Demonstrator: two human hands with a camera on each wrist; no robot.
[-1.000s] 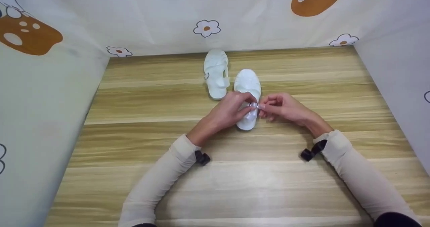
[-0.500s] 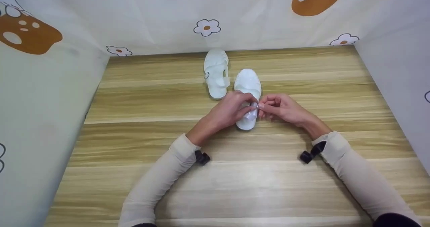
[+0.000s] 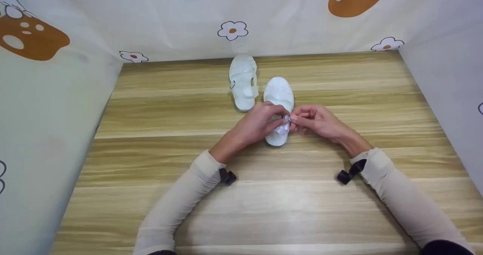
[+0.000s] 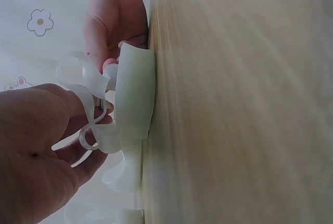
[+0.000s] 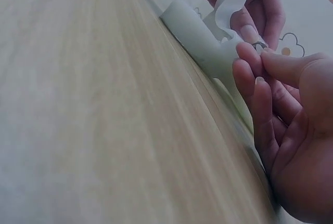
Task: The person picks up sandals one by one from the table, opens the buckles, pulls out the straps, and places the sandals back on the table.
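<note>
Two pale whitish sandals are on the wood-grain surface. Over the nearer sandal, my left hand pinches its strap by a small metal buckle. At the outer side of that sandal, my right hand pinches a small piece at the buckle between thumb and index finger, the other fingers curled loosely below. The fingertips cover most of that piece. The second sandal stands farther back to the left, untouched, with its own small buckle at its left side.
Cream cloth walls with flower prints bound the wood-grain surface at the back and both sides. Black camera mounts sit at both wrists, under beige sleeves.
Both hands stay almost in place at the nearer sandal's buckle. The right fingertips have closed in slightly over the buckle, covering more of it. The sandals have not moved.
</note>
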